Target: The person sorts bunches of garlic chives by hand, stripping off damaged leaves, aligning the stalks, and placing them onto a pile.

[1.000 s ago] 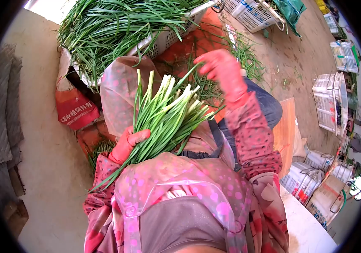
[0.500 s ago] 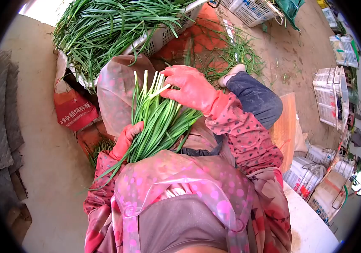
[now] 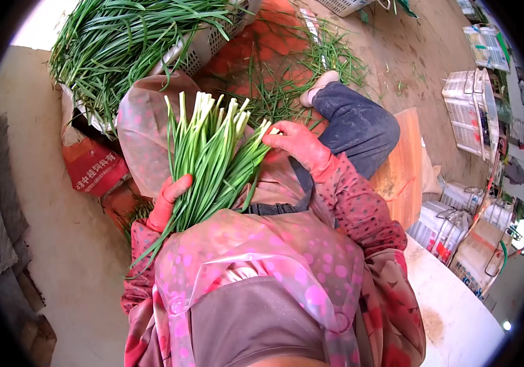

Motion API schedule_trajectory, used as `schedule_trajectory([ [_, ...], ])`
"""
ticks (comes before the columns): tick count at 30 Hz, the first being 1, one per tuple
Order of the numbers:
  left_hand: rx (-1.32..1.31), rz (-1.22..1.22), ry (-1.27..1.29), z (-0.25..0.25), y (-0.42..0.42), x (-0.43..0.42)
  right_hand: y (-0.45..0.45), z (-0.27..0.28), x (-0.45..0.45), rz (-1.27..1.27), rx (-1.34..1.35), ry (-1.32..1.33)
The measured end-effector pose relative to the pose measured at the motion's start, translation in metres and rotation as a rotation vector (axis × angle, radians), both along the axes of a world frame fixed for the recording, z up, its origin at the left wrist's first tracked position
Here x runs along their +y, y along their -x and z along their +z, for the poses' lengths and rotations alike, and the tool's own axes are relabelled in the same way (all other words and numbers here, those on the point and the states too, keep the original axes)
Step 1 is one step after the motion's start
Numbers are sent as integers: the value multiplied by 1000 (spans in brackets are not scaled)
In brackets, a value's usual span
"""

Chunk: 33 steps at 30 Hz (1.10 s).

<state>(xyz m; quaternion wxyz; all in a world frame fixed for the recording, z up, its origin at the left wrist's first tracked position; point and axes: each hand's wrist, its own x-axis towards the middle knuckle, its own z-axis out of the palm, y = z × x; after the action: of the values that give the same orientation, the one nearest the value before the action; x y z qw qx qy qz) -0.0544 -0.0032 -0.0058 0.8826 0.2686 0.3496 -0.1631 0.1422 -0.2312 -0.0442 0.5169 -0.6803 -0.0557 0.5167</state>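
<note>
A bunch of garlic chives [image 3: 213,159] lies over my lap, pale cut ends up and green leaves trailing down to the left. My left hand [image 3: 173,199], in a red rubber glove, is closed around the bunch low on its left side, the thumb across the leaves. On the other side my right hand [image 3: 298,142], gloved alike, pinches the pale ends of a few chives that fan out to the right. Its fingertips partly hide those ends. A translucent apron [image 3: 262,251] with pink dots covers my front and one knee.
A white plastic crate [image 3: 204,46] heaped with loose chives [image 3: 127,49] stands ahead to the left, above a red printed sack [image 3: 98,168]. Chive scraps [image 3: 280,92] litter the floor. To the right are a wooden board [image 3: 402,177] and several white baskets [image 3: 467,113].
My right hand has moved slightly down and right from the top of the bunch to stalk ends at its right edge. More pale ends now show, fanned out. The view has shifted slightly.
</note>
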Motion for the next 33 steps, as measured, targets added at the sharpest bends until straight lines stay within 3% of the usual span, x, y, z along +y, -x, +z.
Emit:
schedule_trajectory([
  [2,-36,23,13,-4,3,3,2,-14,-4,-79,119,-170],
  [5,-29,32,-2,-5,7,4,-2,-29,-10,-151,76,-367],
  [8,-14,42,12,-3,6,-3,-34,17,-1,-55,-278,-252],
  [9,-19,53,7,-3,6,-4,-41,19,1,104,-514,-247],
  [10,-26,61,1,-3,5,-5,-46,24,6,98,-517,-248],
  [12,-42,25,-14,-6,5,-1,-52,31,23,720,-683,-33],
  [13,-52,-1,-25,-8,6,1,-50,29,30,830,-640,32],
  [16,18,-28,-14,-12,11,3,-48,32,43,1017,-526,78],
  [18,15,3,-31,-9,11,1,-41,29,38,1004,-545,47],
  [20,-3,-22,-2,-9,10,3,-35,38,33,735,-512,52],
  [22,-5,-13,1,-9,7,0,-26,10,29,652,-638,-63],
  [24,-9,-5,0,-9,4,-3,-14,8,34,522,-683,126],
  [26,-12,17,12,-9,5,-4,-13,5,38,442,-605,124],
  [29,-5,3,17,-6,8,-2,-12,-24,38,36,-516,50],
  [33,-19,-14,2,-10,11,1,-83,-33,5,-233,-432,3],
])
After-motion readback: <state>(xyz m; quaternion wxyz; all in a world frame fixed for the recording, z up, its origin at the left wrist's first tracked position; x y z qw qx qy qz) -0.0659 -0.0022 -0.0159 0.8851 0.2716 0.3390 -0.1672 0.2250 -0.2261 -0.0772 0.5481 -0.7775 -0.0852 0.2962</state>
